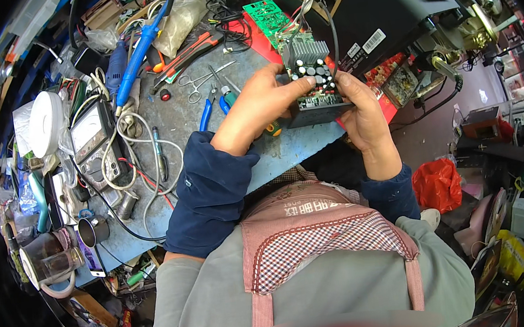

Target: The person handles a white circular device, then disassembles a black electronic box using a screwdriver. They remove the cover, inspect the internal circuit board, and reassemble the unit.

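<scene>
Both hands grip a black-based circuit board assembly (314,112) with capacitors and a silver finned heat sink (309,49), at the bench's front edge. My left hand (259,103) is closed on its left side, thumb lying over the capacitors. My right hand (359,112) holds the right end, thumb up and fingers partly hidden beneath. Behind it, a green circuit board (266,17) lies on red material, joined by wires, beside a large black cabinet (380,10). Blue-handled pliers (205,113), a green-handled tool (227,93) and scissor-like forceps (197,81) lie left of my left hand.
The cluttered bench (172,99) holds a blue soldering tool (142,58), a meter (90,143), a white reel (44,122), looped cables, a metal cup (92,231) and a jug (52,259). A red bag (436,183) and piled items stand on the floor at right.
</scene>
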`<state>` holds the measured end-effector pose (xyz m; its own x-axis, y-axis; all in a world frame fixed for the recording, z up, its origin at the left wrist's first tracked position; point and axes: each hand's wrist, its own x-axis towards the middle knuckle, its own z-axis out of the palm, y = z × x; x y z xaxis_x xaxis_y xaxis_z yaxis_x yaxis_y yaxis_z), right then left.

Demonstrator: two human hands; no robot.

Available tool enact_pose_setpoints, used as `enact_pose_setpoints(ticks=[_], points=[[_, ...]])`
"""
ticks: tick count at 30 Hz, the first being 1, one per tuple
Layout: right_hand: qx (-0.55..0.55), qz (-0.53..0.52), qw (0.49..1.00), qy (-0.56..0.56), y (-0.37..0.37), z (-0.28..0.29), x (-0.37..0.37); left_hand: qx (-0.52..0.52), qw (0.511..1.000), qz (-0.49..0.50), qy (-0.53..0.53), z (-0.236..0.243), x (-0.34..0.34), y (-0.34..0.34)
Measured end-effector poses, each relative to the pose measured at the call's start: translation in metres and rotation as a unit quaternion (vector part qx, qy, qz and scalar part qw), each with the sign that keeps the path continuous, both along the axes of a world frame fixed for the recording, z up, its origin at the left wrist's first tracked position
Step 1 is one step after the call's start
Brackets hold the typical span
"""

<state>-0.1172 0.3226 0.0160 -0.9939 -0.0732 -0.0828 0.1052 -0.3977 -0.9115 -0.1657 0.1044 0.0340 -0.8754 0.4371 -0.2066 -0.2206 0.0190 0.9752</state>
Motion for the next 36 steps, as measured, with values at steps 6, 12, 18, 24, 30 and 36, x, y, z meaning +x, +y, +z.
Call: enact_pose_setpoints(ticks=[6,12,18,24,30,36], points=[[0.036,-0.004,0.999,-0.007,0.012,-0.001,0.008,-0.079,0.996,-0.033,0.032,0.006,0.004,0.003],[0.002,-0.035,0.999,-0.016,0.011,-0.003,0.003,-0.03,0.99,0.051,0.129,-0.018,-0.005,0.013],[0.025,-0.03,0.998,0.044,0.001,0.002,0.001,0.249,0.962,0.045,-0.102,-0.005,-0.006,0.008],[0.055,-0.056,0.994,0.072,0.011,0.006,0.001,0.309,0.945,-0.039,-0.099,-0.025,-0.026,0.04],[0.345,-0.258,0.883,0.186,0.009,0.015,0.023,0.296,0.948,-0.009,-0.116,-0.026,-0.028,0.036],[0.419,-0.054,0.815,0.397,-0.062,0.115,0.018,0.281,0.953,0.026,-0.114,-0.024,-0.019,0.042]])
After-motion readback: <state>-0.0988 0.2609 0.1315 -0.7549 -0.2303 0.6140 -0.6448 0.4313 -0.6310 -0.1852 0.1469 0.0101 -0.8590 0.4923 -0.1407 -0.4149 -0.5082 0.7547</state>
